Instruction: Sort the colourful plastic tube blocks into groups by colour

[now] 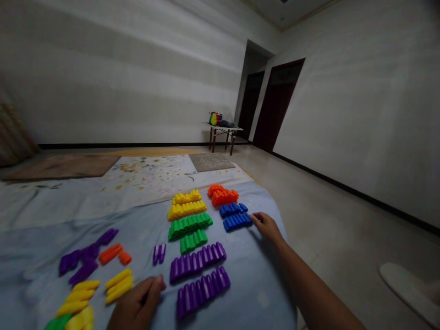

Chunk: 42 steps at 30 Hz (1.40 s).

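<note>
My right hand (268, 226) is closed, its fingertips at the right end of the lower blue row (238, 222). Near the bottom, my left hand (139, 302) has its fingers curled together; whatever they may hold is hidden. It is beside a small purple pair (159, 254) and loose yellow pieces (118, 286). Rows of yellow (186, 210), green (190, 225) and purple pieces (198, 263) lie on the blue cloth, with an orange cluster (223, 196) behind the blue ones. Loose purple (85, 256) and orange pieces (110, 253) lie at the left.
The blue cloth (254, 288) ends in a rounded edge at the right. Behind it lie a floral cloth (147, 176) and two flat mats. A small table (223, 127) with a colourful bag stands by the far wall. A white slipper-like object (405, 288) is at the right.
</note>
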Tool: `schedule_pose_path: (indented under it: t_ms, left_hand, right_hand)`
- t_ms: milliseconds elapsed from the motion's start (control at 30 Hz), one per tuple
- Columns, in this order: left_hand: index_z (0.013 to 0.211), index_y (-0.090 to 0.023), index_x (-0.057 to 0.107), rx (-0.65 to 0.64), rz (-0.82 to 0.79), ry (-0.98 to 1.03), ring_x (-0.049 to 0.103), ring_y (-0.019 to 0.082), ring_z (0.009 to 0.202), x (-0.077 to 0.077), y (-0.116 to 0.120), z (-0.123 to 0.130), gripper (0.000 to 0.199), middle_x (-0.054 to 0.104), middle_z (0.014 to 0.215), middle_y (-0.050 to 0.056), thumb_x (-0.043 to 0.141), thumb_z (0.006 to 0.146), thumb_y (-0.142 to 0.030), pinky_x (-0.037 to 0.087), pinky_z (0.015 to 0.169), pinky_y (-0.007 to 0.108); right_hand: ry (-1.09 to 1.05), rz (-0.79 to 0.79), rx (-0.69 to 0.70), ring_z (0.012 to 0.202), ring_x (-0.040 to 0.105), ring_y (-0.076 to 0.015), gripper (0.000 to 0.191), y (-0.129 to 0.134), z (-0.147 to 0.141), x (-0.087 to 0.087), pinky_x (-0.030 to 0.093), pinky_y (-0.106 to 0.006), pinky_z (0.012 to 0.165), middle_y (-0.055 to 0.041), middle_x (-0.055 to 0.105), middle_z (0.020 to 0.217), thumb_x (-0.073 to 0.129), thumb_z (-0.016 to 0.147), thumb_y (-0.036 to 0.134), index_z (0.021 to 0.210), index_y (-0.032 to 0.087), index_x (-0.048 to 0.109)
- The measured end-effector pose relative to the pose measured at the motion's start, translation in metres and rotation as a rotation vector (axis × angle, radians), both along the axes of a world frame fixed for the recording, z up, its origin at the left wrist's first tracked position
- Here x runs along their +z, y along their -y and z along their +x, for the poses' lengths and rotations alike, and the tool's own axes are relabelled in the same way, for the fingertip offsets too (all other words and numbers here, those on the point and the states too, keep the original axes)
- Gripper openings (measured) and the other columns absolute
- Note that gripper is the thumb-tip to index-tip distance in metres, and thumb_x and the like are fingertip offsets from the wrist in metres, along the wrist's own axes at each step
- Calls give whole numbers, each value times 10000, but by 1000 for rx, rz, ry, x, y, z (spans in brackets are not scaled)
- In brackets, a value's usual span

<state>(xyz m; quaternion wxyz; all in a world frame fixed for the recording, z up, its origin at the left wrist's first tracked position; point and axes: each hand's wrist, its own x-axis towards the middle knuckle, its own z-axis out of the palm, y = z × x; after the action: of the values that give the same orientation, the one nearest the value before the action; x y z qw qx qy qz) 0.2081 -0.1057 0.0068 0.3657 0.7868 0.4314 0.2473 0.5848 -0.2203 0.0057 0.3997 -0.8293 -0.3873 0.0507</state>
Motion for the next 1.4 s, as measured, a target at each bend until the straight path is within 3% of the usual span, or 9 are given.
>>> schedule_pose_path:
  t_ms: [167, 367, 467, 567, 667, 833, 1133, 1300, 1400]
  left_hand:
    - [657, -196, 583, 77, -101, 116, 485, 133, 512, 8, 6, 0, 450, 477, 509, -34, 363, 798, -562, 392, 517, 245]
    - [617, -188, 540, 92, -154, 218, 417, 112, 483, 9, 10, -1, 435, 414, 498, -44, 374, 805, -544, 352, 499, 238]
    - [606, -191, 525, 78, -114, 235, 425, 112, 496, 11, 14, -1, 416, 411, 505, -42, 377, 814, -520, 351, 516, 241]
    - [594, -196, 514, 68, -54, 246, 432, 118, 508, 13, 18, -1, 405, 423, 510, -34, 379, 816, -507, 355, 531, 248]
    - [580, -205, 490, 113, -21, 269, 424, 118, 505, 13, 17, -2, 402, 418, 502, -33, 365, 819, -504, 354, 532, 252]
    - [574, -216, 451, 224, -79, 342, 393, 112, 481, 10, 8, -6, 391, 368, 481, -45, 346, 823, -498, 342, 503, 246]
    - [583, -195, 482, 237, -157, 412, 356, 94, 442, 4, 3, -3, 393, 348, 453, -65, 384, 802, -506, 305, 460, 227]
    - [599, -180, 524, 240, -153, 395, 379, 91, 454, 1, 1, -3, 404, 387, 468, -58, 402, 792, -513, 317, 460, 216]
    - [609, -180, 533, 244, -166, 370, 374, 90, 448, 1, 0, -3, 410, 396, 473, -56, 403, 789, -524, 319, 446, 210]
  right_hand:
    - [127, 74, 47, 802, 580, -209, 438, -9, -25, 23, 443, -325, 739, -95, 655, 863, 402, 825, 511, 906, 159, 649]
    - [175, 125, 370, 768, 573, -176, 286, -44, -110, 49, 449, -303, 732, -75, 634, 877, 456, 844, 378, 927, 173, 638]
    - [178, 78, 547, 748, 567, -152, 212, -62, -155, 56, 455, -281, 719, -54, 618, 867, 487, 838, 292, 939, 179, 636]
    - [247, 8, 698, 878, 558, -163, 202, -81, -187, 59, 435, -283, 803, -64, 620, 938, 516, 818, 201, 973, 171, 643]
    - [389, -89, 846, 975, 523, -176, 287, -103, -208, 61, 392, -301, 872, -68, 626, 1020, 496, 794, 95, 1028, 178, 641]
    - [670, -269, 1036, 995, 480, -232, 409, -131, -222, 60, 382, -353, 801, -38, 610, 1143, 511, 749, 70, 1107, 243, 609]
    - [871, -431, 1026, 966, 484, -231, 195, -133, -227, 72, 344, -344, 791, -75, 641, 963, 554, 796, 167, 947, 223, 664]
    - [612, -178, 805, 910, 524, -192, 125, -108, -189, 96, 370, -306, 788, -57, 648, 907, 611, 793, 235, 899, 195, 665]
    - [349, 8, 633, 852, 553, -160, 133, -82, -155, 98, 400, -292, 783, -36, 651, 883, 617, 776, 228, 894, 180, 653]
